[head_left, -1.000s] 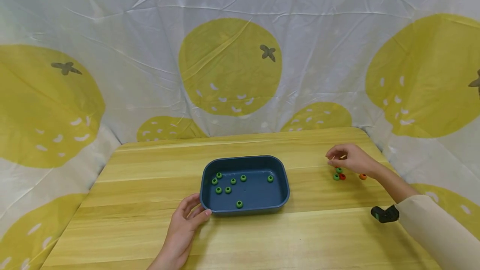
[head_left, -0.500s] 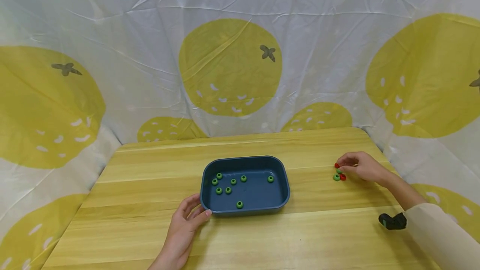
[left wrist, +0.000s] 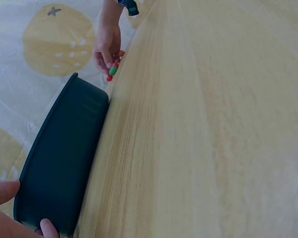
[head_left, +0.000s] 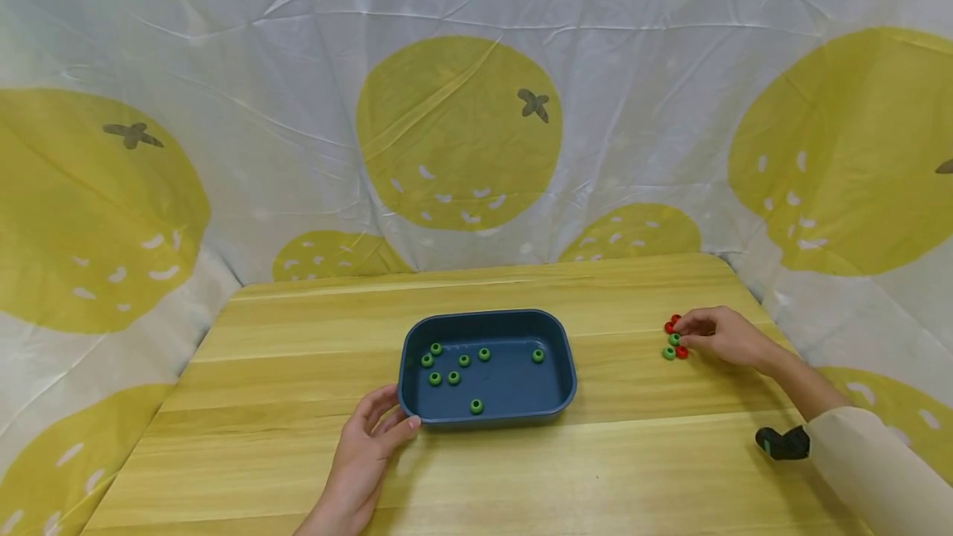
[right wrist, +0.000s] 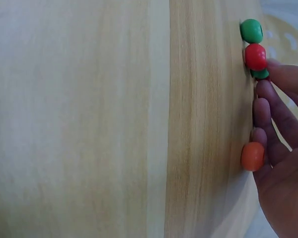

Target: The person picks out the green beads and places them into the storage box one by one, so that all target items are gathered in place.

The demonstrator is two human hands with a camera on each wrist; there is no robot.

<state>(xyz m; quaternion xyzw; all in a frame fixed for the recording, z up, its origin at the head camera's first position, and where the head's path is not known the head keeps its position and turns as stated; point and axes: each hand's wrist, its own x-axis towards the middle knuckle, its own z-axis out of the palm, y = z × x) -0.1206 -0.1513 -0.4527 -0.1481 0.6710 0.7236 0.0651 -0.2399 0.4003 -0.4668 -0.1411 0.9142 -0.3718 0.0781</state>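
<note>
A dark blue tray (head_left: 514, 387) holds several round green beads (head_left: 476, 407) spread over its floor. My left hand (head_left: 365, 445) grips the tray's near left corner, thumb on the rim and fingers along the outer side. At the right of the table, my right hand (head_left: 722, 337) reaches in with thumb and fingers apart beside a small cluster of beads. In that cluster are red beads (head_left: 670, 327) and green beads (head_left: 668, 353); fingertips are right at them. An orange bead (right wrist: 252, 156) lies by the lower fingers in the right wrist view; the hand hides it in the head view.
The wooden table (head_left: 283, 404) carries the tray near its middle and the loose beads near its right edge. A white curtain (head_left: 298, 122) with yellow fruit prints hangs behind and beside it. A black device (head_left: 782, 442) sits at the right wrist.
My right hand has moved right and down beside the bead cluster. Red beads at its far side now show, while the orange bead has gone behind the hand. Left hand and tray stay put.
</note>
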